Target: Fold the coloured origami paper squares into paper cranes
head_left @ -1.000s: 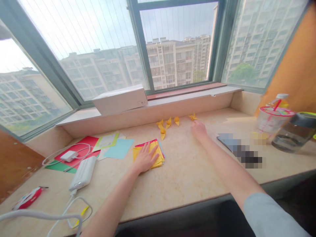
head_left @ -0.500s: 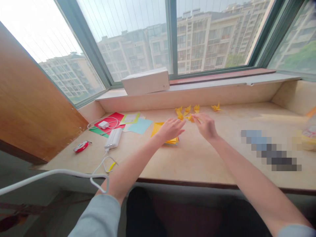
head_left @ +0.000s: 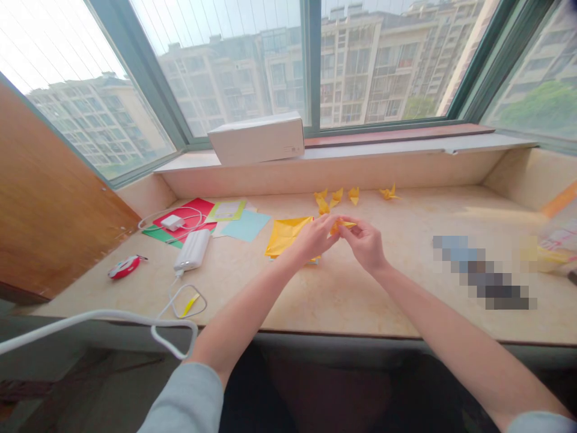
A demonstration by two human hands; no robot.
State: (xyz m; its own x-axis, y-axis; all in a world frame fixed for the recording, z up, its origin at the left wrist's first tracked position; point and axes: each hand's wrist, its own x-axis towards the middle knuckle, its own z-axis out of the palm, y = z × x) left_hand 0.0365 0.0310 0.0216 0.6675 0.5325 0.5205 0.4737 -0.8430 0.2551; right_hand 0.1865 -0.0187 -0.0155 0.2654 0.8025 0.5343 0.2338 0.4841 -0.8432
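Observation:
My left hand (head_left: 315,239) and my right hand (head_left: 364,243) meet above the stone sill, with their fingertips pinching a small yellow paper crane (head_left: 342,226). Its body is partly hidden by my fingers. Several more yellow origami cranes (head_left: 336,196) stand in a loose row just beyond my hands. Close to my left hand lies a stack of yellow folded paper (head_left: 285,236), its near corner partly under my wrist.
Sheets of red, green and pale blue paper (head_left: 246,226) lie to the left, near a white power bank (head_left: 192,250), charger and cable. A red object (head_left: 124,266) sits near the sill's front edge. A white box (head_left: 256,138) rests on the window ledge. A pixelated object (head_left: 482,270) lies right.
My hands have come together, and my left hand has left the paper stack. They now hold a yellow crane lifted from the group. The view has swung left.

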